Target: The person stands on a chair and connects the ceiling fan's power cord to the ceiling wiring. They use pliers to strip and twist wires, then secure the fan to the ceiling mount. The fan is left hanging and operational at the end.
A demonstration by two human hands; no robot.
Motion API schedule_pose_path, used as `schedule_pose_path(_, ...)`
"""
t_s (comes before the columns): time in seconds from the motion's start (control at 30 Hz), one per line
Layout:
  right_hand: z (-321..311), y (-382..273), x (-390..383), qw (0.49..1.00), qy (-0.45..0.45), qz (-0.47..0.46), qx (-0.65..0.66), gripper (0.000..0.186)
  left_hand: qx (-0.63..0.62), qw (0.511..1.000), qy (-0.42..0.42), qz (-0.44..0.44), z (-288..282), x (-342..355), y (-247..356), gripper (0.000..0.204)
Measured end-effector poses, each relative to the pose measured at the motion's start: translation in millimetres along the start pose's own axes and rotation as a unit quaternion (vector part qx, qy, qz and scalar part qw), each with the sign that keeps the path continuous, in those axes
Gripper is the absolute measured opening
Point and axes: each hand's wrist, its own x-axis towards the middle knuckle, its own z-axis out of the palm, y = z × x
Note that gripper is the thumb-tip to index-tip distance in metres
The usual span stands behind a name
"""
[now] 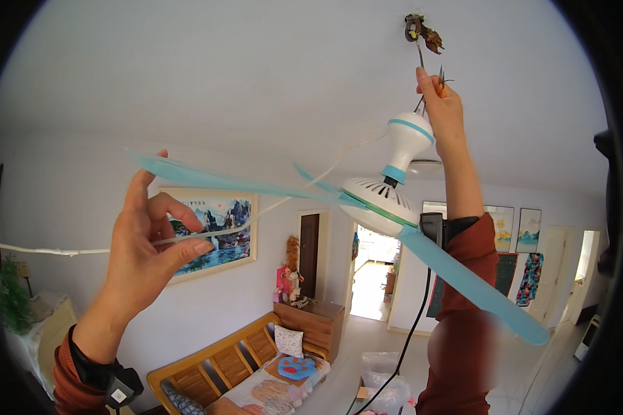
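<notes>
A small ceiling fan with a white body [408,142] and pale blue blades [474,283] hangs tilted below my right hand [439,104]. Those fingers are closed around its thin metal hanging rod [421,55], near a rusty ceiling fixture [422,31]. A small orange tool with pointed metal tips [441,86] also shows in that hand, partly hidden by the fingers. My left hand [145,242] is raised at the left, with a white cord [263,211] running between its curled fingers and thumb. Its index fingertip is at the end of another blue blade [208,181].
Below stand a wooden sofa [208,366] with cushions and a wooden cabinet [318,321] with toys on it. A framed landscape picture [249,259] hangs on the wall behind my left hand. A black cable [412,332] hangs down from my right wrist. Plastic-wrapped things [384,377] lie on the floor.
</notes>
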Motion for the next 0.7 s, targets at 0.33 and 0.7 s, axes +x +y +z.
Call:
schedule_pose_path(0.33,3.6,-6.2,-2.0,1.0,-0.001,0.026,0.016,0.043,-0.152,0.963,-0.177,-0.134,-17.6,46.0,0.7,0.065)
schedule_pose_path(0.7,9.1,-8.3,-3.9,1.0,-0.001,0.015,0.01,0.043,-0.146,0.981,-0.117,-0.048,-7.8,44.7,15.1,0.038)
